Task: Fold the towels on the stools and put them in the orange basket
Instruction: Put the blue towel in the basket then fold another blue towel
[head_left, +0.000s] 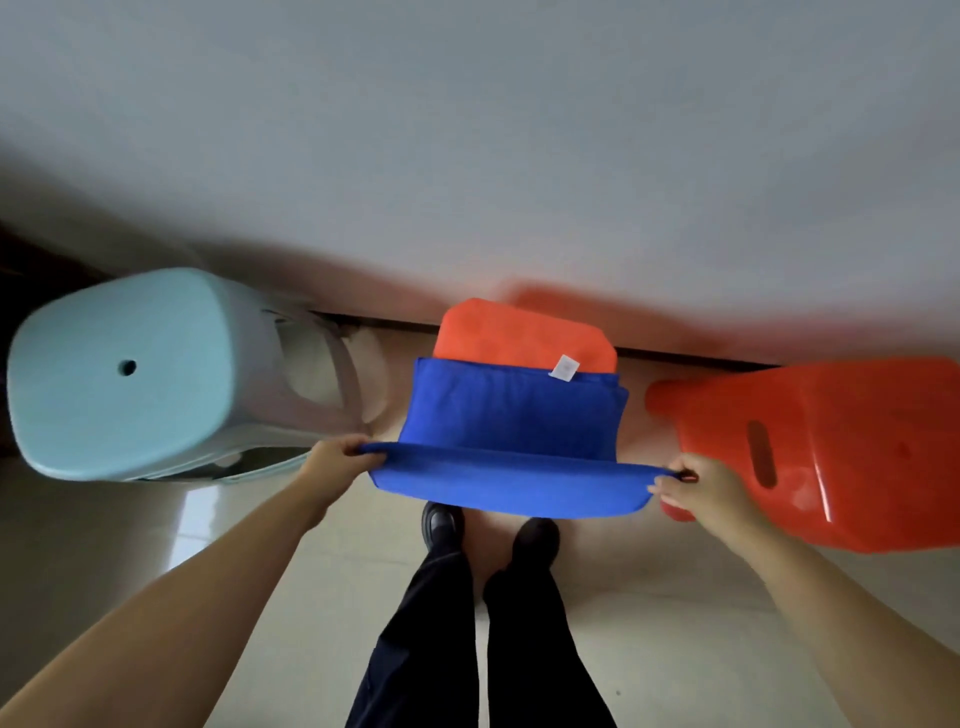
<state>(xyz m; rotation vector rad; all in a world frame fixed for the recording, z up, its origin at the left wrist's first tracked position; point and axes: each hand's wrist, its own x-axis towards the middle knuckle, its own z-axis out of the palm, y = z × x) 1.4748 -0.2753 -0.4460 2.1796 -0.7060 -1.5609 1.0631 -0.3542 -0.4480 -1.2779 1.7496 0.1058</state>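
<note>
- A blue towel (511, 441) is stretched out flat in the middle of the view, held up by its two near corners. Its far part lies over an orange towel (519, 338), and its near edge hangs in the air above the person's shoes (441, 525).
- The left hand (337, 462) pinches the towel's near left corner, fingers curled around the cloth.
- The right hand (696, 488) grips the near right corner, fingers clenched on the fabric, which bunches to a small dark tip at the knuckles.
- The orange towel sits folded beyond the blue one, its far half showing, with a small white label (564, 368) at the seam where the two meet. What holds both towels up is hidden beneath them.
- A pale blue stool (124, 374) stands to the left, its seat bare, a small round hole in the top. It is just beside the left hand, not touching the towel.
- A red stool (831, 447) stands to the right, with an oval slot in its seat, just behind the right hand.
- Dark trouser legs (488, 634) stand on a pale tiled floor (156, 525).
- A grey wall (467, 130) fills the upper half, blurred.
</note>
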